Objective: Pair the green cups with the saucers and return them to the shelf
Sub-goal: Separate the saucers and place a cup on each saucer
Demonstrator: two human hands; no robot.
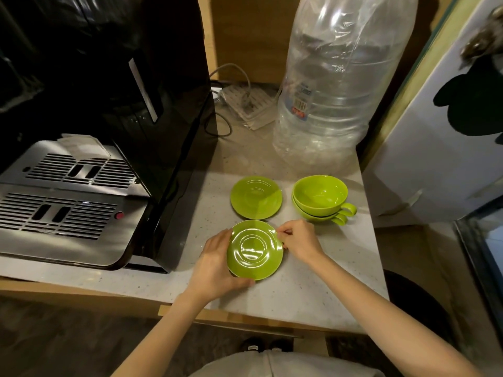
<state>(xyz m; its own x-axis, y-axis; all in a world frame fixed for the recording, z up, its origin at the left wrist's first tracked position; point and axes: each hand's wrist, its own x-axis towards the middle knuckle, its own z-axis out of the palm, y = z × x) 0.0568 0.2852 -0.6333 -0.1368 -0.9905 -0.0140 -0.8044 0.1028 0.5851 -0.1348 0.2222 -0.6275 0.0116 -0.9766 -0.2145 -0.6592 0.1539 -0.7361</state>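
Observation:
A green saucer [254, 250] is held just above the pale counter near its front edge. My left hand [215, 265] grips its left and lower rim, and my right hand [298, 242] pinches its right rim. A second green saucer [256, 197] lies flat on the counter just behind it. To the right of that saucer stand two green cups [321, 197], nested one inside the other, handles pointing right.
A black coffee machine [109, 104] with a metal drip tray [65, 202] fills the left side. A large clear plastic water bottle [334, 85] stands behind the cups. A power strip [245, 102] and cables lie at the back. A white fridge [441, 137] borders the counter on the right.

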